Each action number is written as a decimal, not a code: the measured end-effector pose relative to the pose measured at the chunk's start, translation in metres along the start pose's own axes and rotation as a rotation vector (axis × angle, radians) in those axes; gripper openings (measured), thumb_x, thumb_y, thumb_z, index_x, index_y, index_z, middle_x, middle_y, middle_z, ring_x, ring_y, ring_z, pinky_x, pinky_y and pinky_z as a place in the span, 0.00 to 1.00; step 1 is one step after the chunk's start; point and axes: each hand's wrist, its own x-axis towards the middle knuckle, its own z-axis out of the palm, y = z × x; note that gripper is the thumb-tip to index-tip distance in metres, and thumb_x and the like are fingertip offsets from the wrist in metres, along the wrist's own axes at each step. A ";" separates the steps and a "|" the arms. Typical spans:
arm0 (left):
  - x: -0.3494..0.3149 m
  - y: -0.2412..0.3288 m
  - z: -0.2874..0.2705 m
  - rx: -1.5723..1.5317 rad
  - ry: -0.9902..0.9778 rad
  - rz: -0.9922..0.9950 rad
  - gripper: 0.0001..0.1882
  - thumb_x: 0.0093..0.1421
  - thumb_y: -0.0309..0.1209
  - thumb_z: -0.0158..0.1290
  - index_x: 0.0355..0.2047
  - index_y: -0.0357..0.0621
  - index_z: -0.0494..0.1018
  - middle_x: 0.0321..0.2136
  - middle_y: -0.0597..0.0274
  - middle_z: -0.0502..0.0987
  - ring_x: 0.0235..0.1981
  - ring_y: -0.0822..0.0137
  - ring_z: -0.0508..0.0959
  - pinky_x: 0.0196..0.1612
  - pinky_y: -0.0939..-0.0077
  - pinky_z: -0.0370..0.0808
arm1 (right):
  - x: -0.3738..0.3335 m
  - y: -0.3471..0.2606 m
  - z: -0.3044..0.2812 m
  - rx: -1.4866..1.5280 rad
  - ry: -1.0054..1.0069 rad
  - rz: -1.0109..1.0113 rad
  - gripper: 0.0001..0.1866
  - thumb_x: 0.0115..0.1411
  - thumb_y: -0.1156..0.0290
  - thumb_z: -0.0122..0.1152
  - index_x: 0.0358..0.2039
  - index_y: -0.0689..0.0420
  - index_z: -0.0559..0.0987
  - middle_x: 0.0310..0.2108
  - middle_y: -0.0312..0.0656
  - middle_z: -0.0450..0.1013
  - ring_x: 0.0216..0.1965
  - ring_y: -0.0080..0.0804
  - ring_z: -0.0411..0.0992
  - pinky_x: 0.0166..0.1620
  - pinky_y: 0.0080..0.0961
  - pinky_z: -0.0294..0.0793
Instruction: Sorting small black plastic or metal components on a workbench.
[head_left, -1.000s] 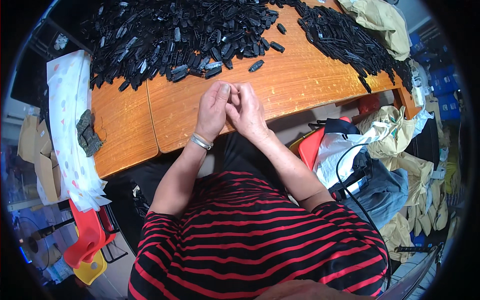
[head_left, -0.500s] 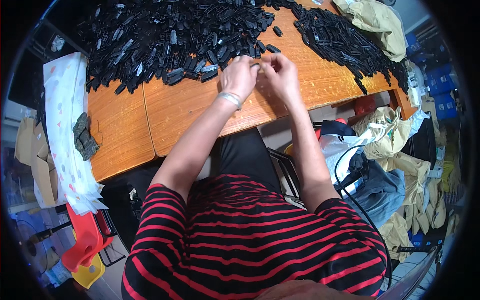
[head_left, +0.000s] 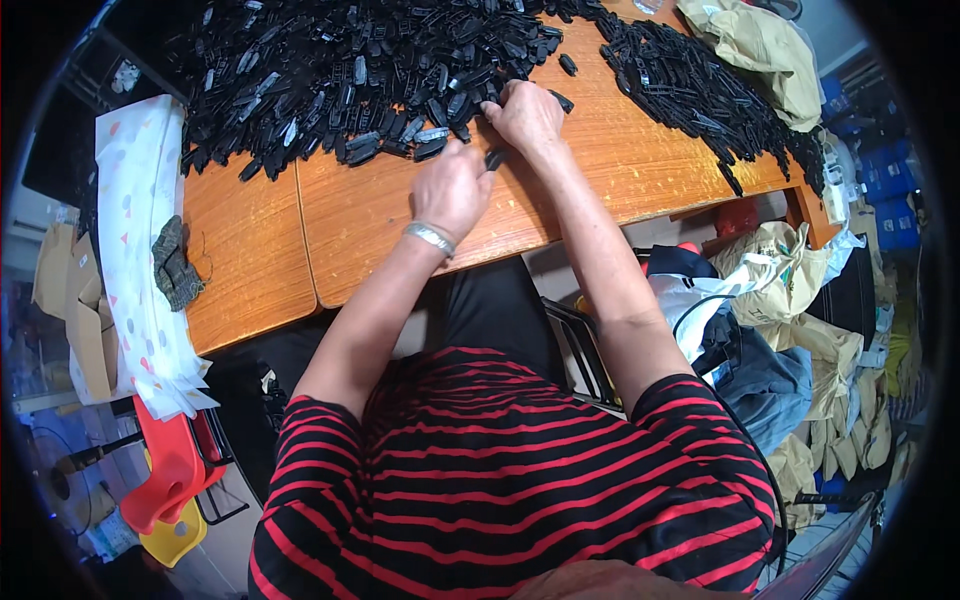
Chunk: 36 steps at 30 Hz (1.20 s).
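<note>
A small black plastic part (head_left: 494,158) sticks out at the thumb side of my left hand (head_left: 455,190), whose closed fingers grip it just above the tabletop. My right hand (head_left: 527,118) is farther forward, at the front edge of a large heap of black plastic parts (head_left: 350,80). Its thumb points left over the heap while the other fingers bend down among the pieces. The back of the hand hides the fingertips, so whether they grip a piece does not show.
The brown wooden table (head_left: 390,225) bears a second heap of slimmer black parts (head_left: 690,95) at the right. A single black part (head_left: 568,64) lies between the heaps. A dark cloth (head_left: 175,265) and patterned white sheeting (head_left: 140,230) lie at the left; a tan bag (head_left: 755,50) sits far right.
My hands, close together before, have moved apart. My left hand has come back and left with the black part; my right hand has gone forward and left onto the heap's edge.
</note>
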 end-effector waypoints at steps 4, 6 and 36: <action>-0.013 -0.014 -0.024 0.009 -0.051 -0.156 0.10 0.49 0.36 0.60 0.21 0.45 0.73 0.27 0.57 0.74 0.29 0.54 0.76 0.32 0.60 0.72 | -0.012 0.012 -0.007 0.026 0.016 -0.052 0.17 0.48 0.57 0.65 0.30 0.60 0.79 0.29 0.51 0.77 0.35 0.46 0.76 0.41 0.37 0.75; -0.014 -0.011 -0.035 -0.007 -0.108 -0.183 0.12 0.48 0.38 0.61 0.22 0.45 0.73 0.27 0.57 0.74 0.29 0.54 0.76 0.33 0.61 0.72 | -0.019 0.018 -0.011 0.022 0.016 -0.080 0.16 0.50 0.60 0.63 0.32 0.61 0.78 0.28 0.53 0.77 0.34 0.48 0.76 0.40 0.39 0.75; -0.023 -0.006 -0.030 -1.165 -0.060 -0.446 0.10 0.57 0.24 0.55 0.40 0.37 0.73 0.30 0.67 0.73 0.22 0.80 0.71 0.25 0.89 0.69 | -0.113 0.004 -0.007 0.861 -0.114 -0.063 0.10 0.59 0.75 0.59 0.40 0.66 0.76 0.25 0.39 0.76 0.25 0.19 0.73 0.29 0.17 0.74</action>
